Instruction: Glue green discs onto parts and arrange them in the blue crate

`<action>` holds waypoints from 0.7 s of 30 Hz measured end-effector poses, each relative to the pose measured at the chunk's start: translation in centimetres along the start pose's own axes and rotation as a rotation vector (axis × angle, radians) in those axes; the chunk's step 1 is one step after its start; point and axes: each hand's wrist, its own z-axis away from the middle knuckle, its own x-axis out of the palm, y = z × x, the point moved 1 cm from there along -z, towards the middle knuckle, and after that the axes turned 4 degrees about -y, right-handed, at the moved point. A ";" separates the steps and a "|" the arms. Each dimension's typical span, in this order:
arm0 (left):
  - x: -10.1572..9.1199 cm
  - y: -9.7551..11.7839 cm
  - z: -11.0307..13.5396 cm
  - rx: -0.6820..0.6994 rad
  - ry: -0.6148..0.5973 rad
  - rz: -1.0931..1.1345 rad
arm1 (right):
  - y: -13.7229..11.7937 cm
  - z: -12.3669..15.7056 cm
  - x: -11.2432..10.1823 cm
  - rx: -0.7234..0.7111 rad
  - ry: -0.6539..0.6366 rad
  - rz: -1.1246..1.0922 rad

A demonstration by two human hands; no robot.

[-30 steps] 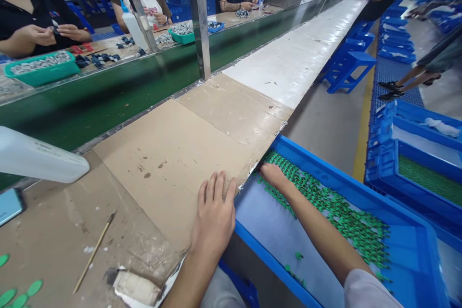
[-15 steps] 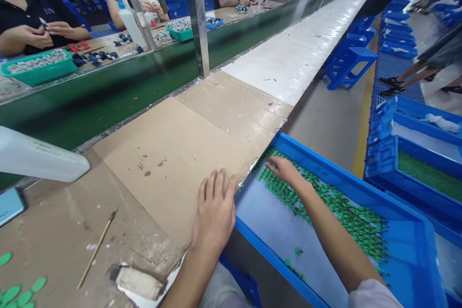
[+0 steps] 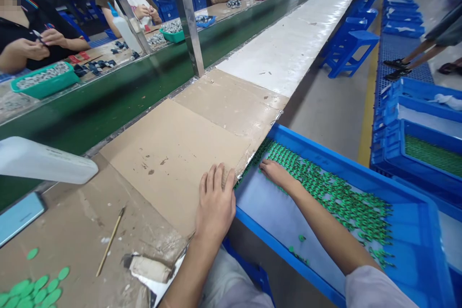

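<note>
My left hand (image 3: 215,204) lies flat on the cardboard sheet (image 3: 180,139), fingers stretched toward the far side of the bench, holding nothing. Low on the right, my right hand (image 3: 276,173) reaches into a blue plastic crate (image 3: 407,202). Its fingers are curled together at the edge of the rows of small green pieces (image 3: 321,183) with dark tips. Whatever lies between those fingertips is too small to make out. A single green piece (image 3: 302,238) sits apart on the crate's pale lining.
Left on the bench are green oval discs (image 3: 41,288), a thin brush (image 3: 111,240), a light-blue phone (image 3: 21,216), a white bottle (image 3: 46,161) and a pale roll (image 3: 149,269). A metal post (image 3: 187,24) rises at the bench's far edge. Co-workers sit beyond the green belt (image 3: 119,110).
My right hand has moved slightly left and nearer to me within the crate, its fingers curling in. My left hand stays flat on the cardboard. The view has shifted a little.
</note>
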 end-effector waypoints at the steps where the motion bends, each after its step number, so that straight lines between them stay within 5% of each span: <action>1: 0.0 0.0 0.0 0.002 -0.002 -0.002 | 0.0 -0.1 0.1 -0.027 0.017 -0.010; 6: 0.0 0.0 -0.1 0.012 -0.002 -0.015 | -0.7 -1.1 1.0 -0.136 0.081 0.003; 21: -0.1 0.0 -0.2 -0.001 -0.020 -0.016 | 0.1 -2.4 2.6 -0.114 0.190 0.050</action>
